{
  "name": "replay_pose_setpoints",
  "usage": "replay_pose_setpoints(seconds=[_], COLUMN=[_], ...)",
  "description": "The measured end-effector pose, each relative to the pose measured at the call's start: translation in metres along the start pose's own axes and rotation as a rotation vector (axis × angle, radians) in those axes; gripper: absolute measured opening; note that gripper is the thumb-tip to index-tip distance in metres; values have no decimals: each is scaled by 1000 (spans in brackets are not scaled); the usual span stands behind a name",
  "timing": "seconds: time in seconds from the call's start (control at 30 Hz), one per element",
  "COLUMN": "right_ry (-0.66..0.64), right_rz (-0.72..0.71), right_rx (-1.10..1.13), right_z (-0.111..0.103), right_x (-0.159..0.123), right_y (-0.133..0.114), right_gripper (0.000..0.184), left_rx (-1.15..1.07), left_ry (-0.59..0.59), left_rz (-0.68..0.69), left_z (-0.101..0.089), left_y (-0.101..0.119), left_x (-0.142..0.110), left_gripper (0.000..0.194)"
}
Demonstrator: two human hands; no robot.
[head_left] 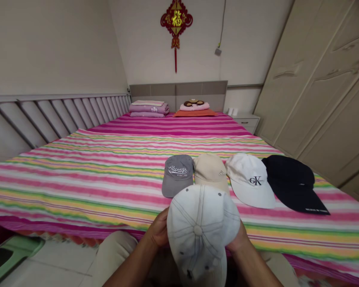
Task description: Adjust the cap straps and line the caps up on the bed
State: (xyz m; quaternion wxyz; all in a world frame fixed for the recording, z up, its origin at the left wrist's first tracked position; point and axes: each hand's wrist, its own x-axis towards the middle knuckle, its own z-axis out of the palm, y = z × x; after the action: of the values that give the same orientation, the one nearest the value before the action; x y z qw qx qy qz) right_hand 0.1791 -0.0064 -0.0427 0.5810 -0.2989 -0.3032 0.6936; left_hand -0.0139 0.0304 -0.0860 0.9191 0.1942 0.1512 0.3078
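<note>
A pale blue-white baseball cap [197,229] is held up over the near edge of the bed, its crown and top button facing me. On its left side my left hand [160,228] grips the edge, the fingertips partly hidden by the cap. My right hand [237,238] holds the opposite side, fingers mostly behind the fabric. Just beyond, a grey cap [178,175] with white lettering lies beside a beige cap [210,169], partly covered by the held one. Further right are a white cap [249,179] with black letters and a black cap [290,179].
A striped sheet [77,175] covers the bed. Folded purple bedding [148,109] and a pink-and-orange stack [194,109] lie by the headboard [155,91]. A railing [66,115] runs along the left, wardrobe doors [323,87] on the right. A green plastic item [20,251] stands at lower left.
</note>
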Motion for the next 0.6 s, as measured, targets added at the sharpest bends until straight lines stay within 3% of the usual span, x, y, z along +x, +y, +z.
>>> replay_pose_setpoints(seconds=[0.27, 0.4, 0.6], right_ry=[1, -29, 5], right_rz=[-2, 24, -46], right_rx=[282, 190, 238], right_z=[-14, -15, -15], right_x=[-8, -16, -17], right_y=[9, 6, 2], right_gripper=[55, 36, 32], left_rx=[-25, -30, -24], left_ry=[-2, -18, -34], left_rz=[35, 22, 27], left_z=[-7, -10, -12], left_y=[-1, -2, -4], left_x=[-5, -7, -9], left_gripper=[44, 44, 44])
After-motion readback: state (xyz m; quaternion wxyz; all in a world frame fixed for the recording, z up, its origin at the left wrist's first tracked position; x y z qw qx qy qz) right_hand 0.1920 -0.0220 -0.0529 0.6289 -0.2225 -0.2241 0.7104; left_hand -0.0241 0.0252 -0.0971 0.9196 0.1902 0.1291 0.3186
